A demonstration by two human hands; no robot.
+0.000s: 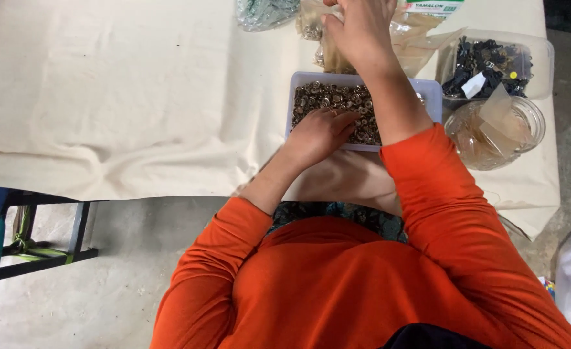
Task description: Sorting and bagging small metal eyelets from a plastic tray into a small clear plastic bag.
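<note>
Small metal fittings [337, 103], brass-coloured and ring-shaped, filled a shallow pale tray [431, 90] that sat close to the near edge of the desk [104, 97], toward its right end. The left hand [321, 132] lay on the near rim of this tray, with the fingers bent down into the fittings. Whether its grip was closed on any of the pieces, I cannot tell, because the fingertips were hidden among them. The right hand [359, 29] was stretched past the far side of the tray, and its forearm crossed over the tray's right part. Its fingers were curled together at some clear plastic bags [421, 39] that lay near the far edge of the desk; if the grip really pinched a bag, I cannot tell. Both arms wore orange sleeves [440, 194].

Just beside the tray on the right stood a round clear container [528, 123] with brownish plastic inside. Behind this one, nearer the far right corner, was a clear box [540, 58] full of small dark parts. Another bag with greenish content [263, 13] lay at the far edge, left of the right hand. A cream cloth covered the desk, and it hung down over the near edge. Under the desk, at the left, a dark metal frame [78, 226] stood on the grey floor [104, 291].
</note>
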